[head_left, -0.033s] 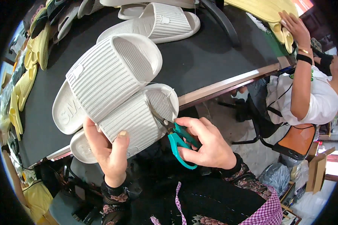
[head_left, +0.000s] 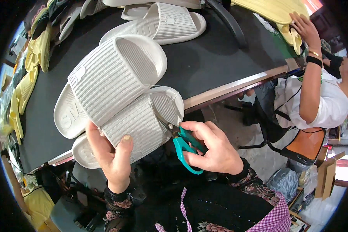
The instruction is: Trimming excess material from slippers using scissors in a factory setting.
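A pair of light grey ribbed slide sandals lies at the dark table's near edge, the upper sandal (head_left: 104,77) overlapping the lower sandal (head_left: 137,121). My left hand (head_left: 112,154) grips the lower sandal by its strap side, thumb on top and fingers underneath. A thin clear strand (head_left: 152,85) shows between the two sandals. In my right hand (head_left: 216,149) are scissors (head_left: 183,145) with teal handles, fingers and thumb in the loops. Their blades reach over the strap's edge into the lower sandal's opening; the tips are hard to make out.
More grey slides (head_left: 174,23) lie at the back of the dark table (head_left: 216,62), beside a curved black bar (head_left: 228,23). Yellow slides (head_left: 27,85) line the left side. A co-worker's hand (head_left: 305,29) touches yellow footwear (head_left: 274,9) at back right, near an orange-seated chair (head_left: 307,143).
The co-worker's hand has shifted slightly to the right. My hands, the scissors and the sandals have not visibly moved.
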{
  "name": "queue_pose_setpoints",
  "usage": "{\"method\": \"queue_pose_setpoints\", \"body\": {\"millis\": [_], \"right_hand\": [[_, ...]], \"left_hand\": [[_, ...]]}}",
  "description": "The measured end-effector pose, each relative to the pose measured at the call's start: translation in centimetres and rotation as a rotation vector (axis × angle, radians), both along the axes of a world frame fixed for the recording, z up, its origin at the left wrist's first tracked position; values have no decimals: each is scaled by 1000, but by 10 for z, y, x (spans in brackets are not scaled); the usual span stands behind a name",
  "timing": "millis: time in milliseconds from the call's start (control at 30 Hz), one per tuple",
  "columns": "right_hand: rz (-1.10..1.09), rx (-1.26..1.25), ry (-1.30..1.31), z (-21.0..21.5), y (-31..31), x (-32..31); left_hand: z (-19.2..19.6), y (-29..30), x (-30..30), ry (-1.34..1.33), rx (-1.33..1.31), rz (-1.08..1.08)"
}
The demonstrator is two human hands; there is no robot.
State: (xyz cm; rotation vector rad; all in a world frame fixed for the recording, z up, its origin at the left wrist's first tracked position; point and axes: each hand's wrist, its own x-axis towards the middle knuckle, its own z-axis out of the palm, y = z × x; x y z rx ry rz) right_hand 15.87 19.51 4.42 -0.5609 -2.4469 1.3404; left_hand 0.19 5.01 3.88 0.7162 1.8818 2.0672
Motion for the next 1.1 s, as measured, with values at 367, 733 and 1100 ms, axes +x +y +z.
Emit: {"method": "queue_pose_setpoints", "body": {"millis": [367,733,1100], "right_hand": [[37,-8,-26,5,8,0],[5,246,53,20,12,-9],[32,393,32,26,19,-19]], "left_hand": [[3,0,-1,-40,1,15],[3,-3,0,-62,30,-19],[1,-5,-4,-69,34,-60]]}}
